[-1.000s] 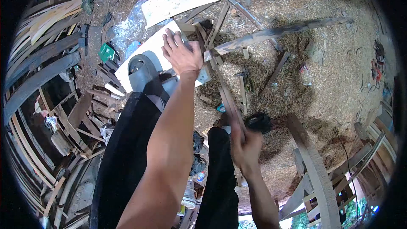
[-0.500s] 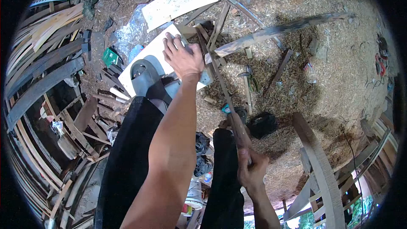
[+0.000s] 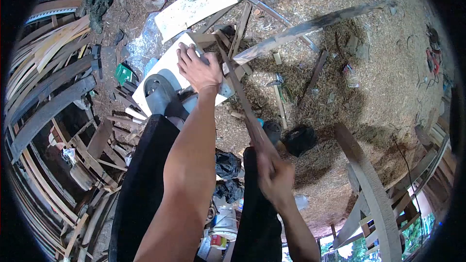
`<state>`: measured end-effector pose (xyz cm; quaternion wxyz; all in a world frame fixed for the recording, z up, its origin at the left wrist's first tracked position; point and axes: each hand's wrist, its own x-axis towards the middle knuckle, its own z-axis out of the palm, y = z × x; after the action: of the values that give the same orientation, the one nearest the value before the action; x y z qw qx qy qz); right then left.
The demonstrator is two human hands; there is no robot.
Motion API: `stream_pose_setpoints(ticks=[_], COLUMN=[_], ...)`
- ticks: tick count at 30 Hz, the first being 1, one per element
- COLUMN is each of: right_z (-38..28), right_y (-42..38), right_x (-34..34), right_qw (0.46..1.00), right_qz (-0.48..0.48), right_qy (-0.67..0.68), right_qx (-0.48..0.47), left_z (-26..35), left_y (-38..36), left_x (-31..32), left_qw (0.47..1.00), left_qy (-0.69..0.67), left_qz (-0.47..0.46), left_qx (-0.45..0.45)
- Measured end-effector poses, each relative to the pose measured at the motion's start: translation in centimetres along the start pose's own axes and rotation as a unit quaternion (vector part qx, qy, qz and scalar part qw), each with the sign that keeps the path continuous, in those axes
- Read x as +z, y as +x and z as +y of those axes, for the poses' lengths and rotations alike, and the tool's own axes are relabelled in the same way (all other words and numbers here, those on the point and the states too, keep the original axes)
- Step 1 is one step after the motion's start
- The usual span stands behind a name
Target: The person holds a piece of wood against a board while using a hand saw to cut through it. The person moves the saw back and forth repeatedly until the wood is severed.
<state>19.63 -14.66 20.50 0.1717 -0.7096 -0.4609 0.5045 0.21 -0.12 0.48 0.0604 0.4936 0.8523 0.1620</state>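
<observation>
My right hand [image 3: 276,179], slightly blurred, is closed round the handle end of a long handsaw [image 3: 247,104]. Its blade runs up and to the left, across a long curved wooden plank [image 3: 310,31] close to my left hand. My left hand [image 3: 199,70] presses down over the plank's near end, thumb apart from the fingers, beside the blade. Part of the plank under the palm is hidden. Beneath that hand lies a white board [image 3: 170,60]. A foot in a grey shoe [image 3: 160,92] rests on the board, left of the hand.
Curved timber strips [image 3: 53,97] are stacked along the left. A thick curved beam [image 3: 364,179] stands at the lower right. Black plastic bags [image 3: 228,165] and a white bucket [image 3: 224,223] sit between and below my legs. Wood shavings and offcuts litter the ground.
My right hand and the handsaw have moved slightly forward, up the view. My left hand keeps its place on the plank; the whole view has shifted a little.
</observation>
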Motion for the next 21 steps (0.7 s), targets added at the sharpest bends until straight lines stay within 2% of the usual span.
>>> stream_pose_setpoints(ticks=[4, 5, 7, 9, 10, 12, 16, 17, 18, 21], right_z=[1.0, -0.5, -1.8, -2.3, -2.4, -3.2, -1.9, -1.1, 0.2, 1.1], right_y=[-1.4, 0.8, 6.4, 11.4, 13.2, 14.4, 5.4, 2.2, -1.2, -3.3], right_x=[-0.6, 1.4, 4.0, 6.4, 7.7, 7.7, 2.2, 0.6, -1.5, -2.4], right_qw=[1.0, 0.997, 0.997, 0.999, 0.997, 0.996, 1.0, 0.998, 0.999, 0.999], right_qz=[-0.013, 0.057, 0.063, 0.018, 0.048, 0.031, 0.002, 0.037, -0.032, -0.035], right_qy=[-0.002, 0.036, 0.006, -0.024, -0.066, -0.077, -0.028, 0.039, 0.006, 0.002], right_qx=[-0.018, -0.042, -0.052, -0.031, -0.014, 0.01, -0.012, -0.039, 0.027, 0.03], left_z=[-0.5, -0.4, -0.5, -0.4, -0.6, -0.9, -0.4, -0.7, -0.7, -0.4], left_y=[-0.1, 0.0, -0.1, 0.0, -0.1, 0.0, -0.1, -0.1, -0.2, -0.2], left_x=[0.5, 0.4, 0.3, 0.3, 0.3, 0.5, 0.5, 0.7, 0.7, 0.5], left_qw=[1.0, 1.0, 1.0, 1.0, 1.0, 1.0, 1.0, 1.0, 1.0, 1.0], left_qy=[0.016, 0.017, 0.009, -0.003, -0.004, -0.001, -0.004, -0.005, -0.003, 0.017], left_qz=[0.006, 0.001, 0.0, 0.002, 0.002, 0.006, 0.008, 0.017, 0.018, 0.013], left_qx=[0.007, 0.004, 0.005, 0.007, 0.007, 0.02, 0.007, 0.016, 0.01, 0.01])
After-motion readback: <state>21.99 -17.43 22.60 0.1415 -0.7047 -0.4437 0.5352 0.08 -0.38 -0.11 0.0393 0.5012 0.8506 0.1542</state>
